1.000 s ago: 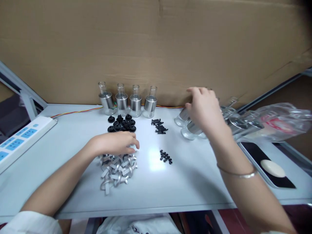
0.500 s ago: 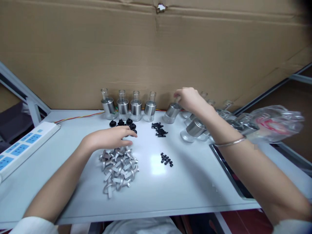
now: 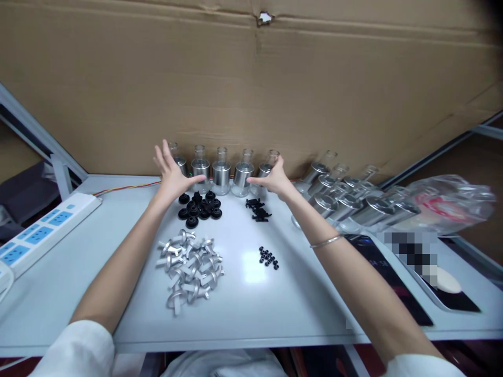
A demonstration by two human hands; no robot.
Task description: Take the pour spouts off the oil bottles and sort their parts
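A row of several clear glass bottles with silver metal bands stands along the back of the table. At its left end, my left hand is spread beside the leftmost bottle, thumb stretched right in front of the row. My right hand is at the rightmost bottle, its thumb extended left across the front and its fingers along the bottle's right side; part of that bottle is hidden. Black round caps lie piled before the row, with small black plastic pieces to their right.
Silver ring-shaped metal brackets lie heaped at front left, and tiny black rings near the middle. More banded bottles and a clear plastic bag are at right. A power strip lies left; a dark tablet lies under my right arm.
The right-hand bottle has moved left, up against the row. My right hand has come left and lower on it. My left hand has risen from the black caps to the row's left end.
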